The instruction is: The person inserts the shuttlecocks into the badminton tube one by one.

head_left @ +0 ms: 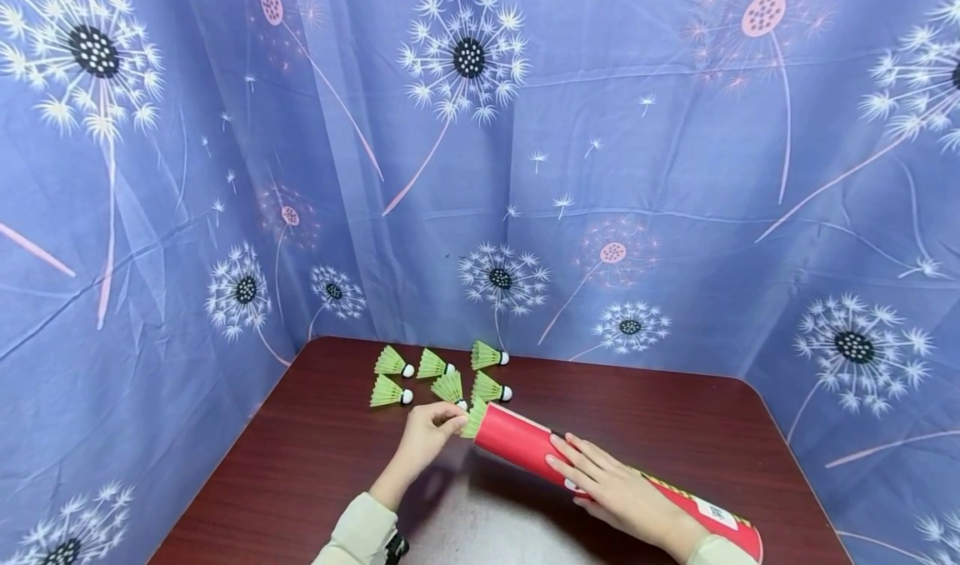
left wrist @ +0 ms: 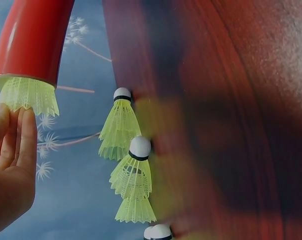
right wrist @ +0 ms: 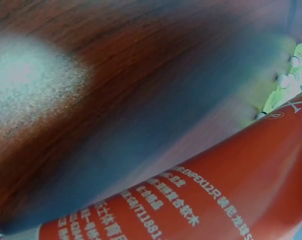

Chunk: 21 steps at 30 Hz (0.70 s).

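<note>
A red shuttlecock tube lies slantwise at the front of the table, its mouth toward the left. My right hand holds the tube from above, fingers laid across its side; the thumb is hidden in the head view. At the mouth, a yellow-green shuttlecock sits partly inside, with its skirt edge sticking out. Thumb and fingers of my left hand pinch that skirt edge, as the left wrist view also shows. Printed white text covers the tube in the right wrist view, where the right hand is not seen.
Several yellow-green shuttlecocks with white tips lie in two loose rows behind the left hand, among them one shuttlecock at the left and another at the far right. The dark red wooden table meets a blue dandelion-patterned curtain.
</note>
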Each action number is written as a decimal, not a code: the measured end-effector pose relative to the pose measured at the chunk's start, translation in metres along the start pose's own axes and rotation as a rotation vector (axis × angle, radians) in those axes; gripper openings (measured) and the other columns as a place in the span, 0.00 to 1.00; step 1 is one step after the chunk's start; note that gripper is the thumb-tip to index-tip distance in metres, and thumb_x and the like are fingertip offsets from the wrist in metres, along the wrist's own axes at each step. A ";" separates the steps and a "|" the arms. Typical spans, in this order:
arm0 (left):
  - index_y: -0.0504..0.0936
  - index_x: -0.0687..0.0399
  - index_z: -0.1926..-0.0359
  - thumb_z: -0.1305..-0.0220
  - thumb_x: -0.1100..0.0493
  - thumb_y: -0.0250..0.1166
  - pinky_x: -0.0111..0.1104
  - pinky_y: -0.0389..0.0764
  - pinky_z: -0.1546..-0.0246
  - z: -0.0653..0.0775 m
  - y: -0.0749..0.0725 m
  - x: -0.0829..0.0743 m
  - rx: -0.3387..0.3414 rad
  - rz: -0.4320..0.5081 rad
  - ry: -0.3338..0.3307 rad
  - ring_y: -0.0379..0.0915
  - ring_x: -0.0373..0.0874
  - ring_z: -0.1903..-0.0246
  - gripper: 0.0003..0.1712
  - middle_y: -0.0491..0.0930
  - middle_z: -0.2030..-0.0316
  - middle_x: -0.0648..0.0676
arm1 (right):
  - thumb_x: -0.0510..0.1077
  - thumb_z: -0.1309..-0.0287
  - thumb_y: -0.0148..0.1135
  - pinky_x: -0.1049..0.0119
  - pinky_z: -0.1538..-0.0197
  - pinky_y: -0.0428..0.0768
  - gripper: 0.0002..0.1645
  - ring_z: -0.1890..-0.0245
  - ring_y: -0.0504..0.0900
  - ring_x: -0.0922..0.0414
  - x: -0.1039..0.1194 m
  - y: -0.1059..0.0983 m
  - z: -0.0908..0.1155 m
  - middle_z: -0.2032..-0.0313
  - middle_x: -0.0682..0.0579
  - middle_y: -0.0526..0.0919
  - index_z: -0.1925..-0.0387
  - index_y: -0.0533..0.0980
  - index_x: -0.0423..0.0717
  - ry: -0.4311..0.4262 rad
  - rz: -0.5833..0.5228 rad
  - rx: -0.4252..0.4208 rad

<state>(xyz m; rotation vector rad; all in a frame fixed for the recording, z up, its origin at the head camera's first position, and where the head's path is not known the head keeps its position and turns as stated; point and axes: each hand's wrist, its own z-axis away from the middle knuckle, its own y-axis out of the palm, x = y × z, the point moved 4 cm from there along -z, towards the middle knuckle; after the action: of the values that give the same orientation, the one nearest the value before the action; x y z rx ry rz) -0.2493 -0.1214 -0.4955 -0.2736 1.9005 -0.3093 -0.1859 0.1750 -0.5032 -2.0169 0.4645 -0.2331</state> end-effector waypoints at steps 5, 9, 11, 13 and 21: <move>0.86 0.63 0.71 0.45 0.64 0.71 0.27 0.77 0.76 0.001 0.004 0.002 0.020 0.003 0.010 0.76 0.35 0.77 0.05 0.84 0.75 0.54 | 0.53 0.37 0.61 0.71 0.29 0.47 0.36 0.34 0.64 0.45 0.000 0.001 0.002 0.30 0.43 0.62 0.31 0.63 0.47 -0.004 0.025 0.010; 0.86 0.63 0.71 0.44 0.64 0.70 0.27 0.77 0.75 0.002 0.007 0.003 0.036 0.018 0.010 0.77 0.39 0.77 0.04 0.84 0.75 0.55 | 0.52 0.37 0.61 0.70 0.29 0.46 0.36 0.34 0.64 0.45 0.000 0.002 0.003 0.30 0.44 0.61 0.30 0.63 0.48 0.008 0.026 0.031; 0.85 0.64 0.71 0.44 0.65 0.70 0.26 0.77 0.75 0.002 0.009 0.002 0.044 0.023 0.018 0.77 0.39 0.77 0.04 0.84 0.75 0.56 | 0.54 0.34 0.56 0.70 0.29 0.46 0.34 0.34 0.63 0.45 0.000 0.003 0.004 0.30 0.44 0.61 0.30 0.63 0.49 0.012 0.027 0.036; 0.85 0.63 0.71 0.44 0.66 0.70 0.26 0.76 0.76 0.003 0.011 0.002 0.052 0.022 0.022 0.75 0.36 0.77 0.02 0.84 0.75 0.56 | 0.53 0.34 0.56 0.70 0.29 0.46 0.34 0.34 0.64 0.45 0.000 0.003 0.004 0.30 0.45 0.61 0.30 0.63 0.49 0.011 0.022 0.034; 0.85 0.66 0.70 0.46 0.71 0.69 0.24 0.74 0.76 0.003 0.017 0.000 0.078 0.022 0.007 0.73 0.31 0.77 0.01 0.84 0.74 0.58 | 0.51 0.37 0.61 0.69 0.29 0.46 0.36 0.35 0.65 0.43 0.000 0.004 0.004 0.30 0.43 0.61 0.31 0.63 0.46 -0.012 0.018 -0.003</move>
<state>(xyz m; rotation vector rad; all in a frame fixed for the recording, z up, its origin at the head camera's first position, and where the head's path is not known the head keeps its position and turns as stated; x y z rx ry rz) -0.2474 -0.1059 -0.5026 -0.1996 1.8923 -0.3696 -0.1850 0.1764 -0.5081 -2.0149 0.4751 -0.2088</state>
